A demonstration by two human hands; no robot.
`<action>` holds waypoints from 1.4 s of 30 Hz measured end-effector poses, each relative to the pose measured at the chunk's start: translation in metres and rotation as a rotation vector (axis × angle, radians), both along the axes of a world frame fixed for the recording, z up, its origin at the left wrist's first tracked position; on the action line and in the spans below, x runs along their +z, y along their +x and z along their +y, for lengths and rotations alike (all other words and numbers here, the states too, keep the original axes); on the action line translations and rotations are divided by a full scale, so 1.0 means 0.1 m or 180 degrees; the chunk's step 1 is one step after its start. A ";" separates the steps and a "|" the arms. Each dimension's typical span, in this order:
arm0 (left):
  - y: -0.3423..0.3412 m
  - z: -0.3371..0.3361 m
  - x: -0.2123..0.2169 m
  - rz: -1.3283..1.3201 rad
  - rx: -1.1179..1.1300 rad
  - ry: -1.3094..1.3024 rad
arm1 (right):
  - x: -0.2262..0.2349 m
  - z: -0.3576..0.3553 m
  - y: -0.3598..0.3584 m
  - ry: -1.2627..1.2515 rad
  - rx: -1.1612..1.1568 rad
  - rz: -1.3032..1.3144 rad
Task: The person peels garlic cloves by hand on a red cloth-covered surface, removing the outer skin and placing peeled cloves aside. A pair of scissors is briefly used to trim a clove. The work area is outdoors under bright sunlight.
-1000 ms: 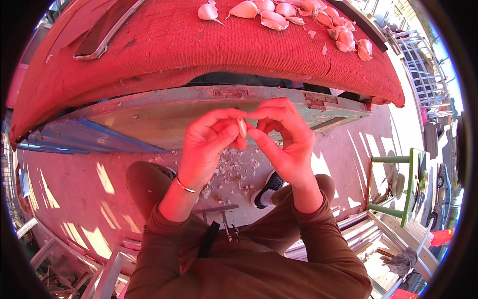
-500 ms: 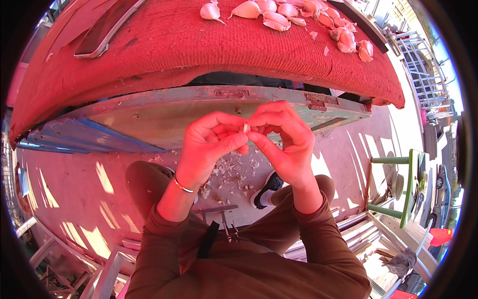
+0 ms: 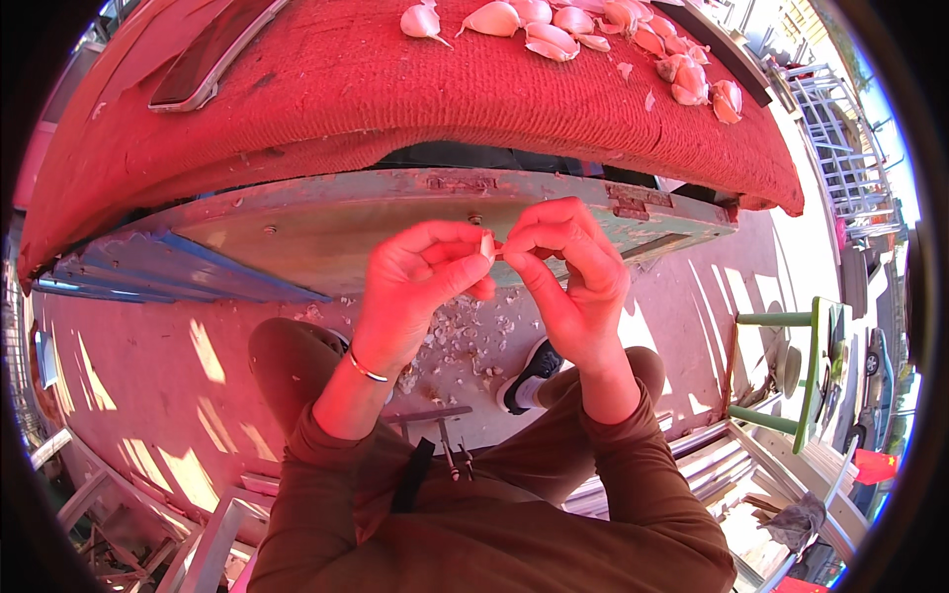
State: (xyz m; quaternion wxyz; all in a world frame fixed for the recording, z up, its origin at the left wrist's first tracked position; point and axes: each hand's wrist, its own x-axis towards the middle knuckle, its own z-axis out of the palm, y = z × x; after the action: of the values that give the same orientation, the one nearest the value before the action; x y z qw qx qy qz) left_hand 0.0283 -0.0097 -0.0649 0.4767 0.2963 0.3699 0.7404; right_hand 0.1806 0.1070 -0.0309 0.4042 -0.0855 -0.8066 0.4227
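Observation:
Between the thumb and fingers of my left hand (image 3: pixel 425 277) is a small pale garlic clove (image 3: pixel 487 245). My right hand (image 3: pixel 571 272) is pinched close beside it, thumb against forefinger, at what looks like a bit of skin on the clove's right side; the fingers mostly hide it. Both hands are raised over my lap, in front of the table's worn edge. Beyond them, several unpeeled garlic cloves (image 3: pixel 552 42) lie on the red cloth (image 3: pixel 366 89) that covers the table.
A phone (image 3: pixel 203 59) lies at the cloth's left. Garlic skins (image 3: pixel 465 336) litter the ground between my shoes. A green stool (image 3: pixel 816 376) stands at the right, near a pile of pale frames (image 3: pixel 732 465). More metal framing (image 3: pixel 213 544) is at lower left.
My right hand has drawn slightly to the right, away from the clove. The clove stands more upright in my left fingers and shows more of itself.

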 end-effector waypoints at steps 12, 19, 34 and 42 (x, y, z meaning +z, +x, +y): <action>0.00 0.01 0.08 0.0163 0.0005 -0.0118 | 0.08 -0.02 0.02 -0.0247 -0.0092 -0.0064; 0.00 -0.01 0.04 0.0180 -0.0171 0.0003 | 0.05 -0.01 0.01 -0.0100 -0.0130 -0.0257; 0.00 -0.04 0.08 0.0383 -0.0187 -0.0146 | 0.02 0.00 0.01 0.0137 -0.0150 -0.0120; 0.08 -0.01 0.09 0.0080 0.0260 0.0018 | 0.11 0.06 0.05 0.0279 0.0179 -0.0404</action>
State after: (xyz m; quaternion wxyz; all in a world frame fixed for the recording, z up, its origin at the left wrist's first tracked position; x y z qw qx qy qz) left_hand 0.0358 -0.0102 -0.0562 0.4405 0.2915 0.3856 0.7565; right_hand 0.1855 0.1125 -0.0202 0.3436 -0.0715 -0.8504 0.3919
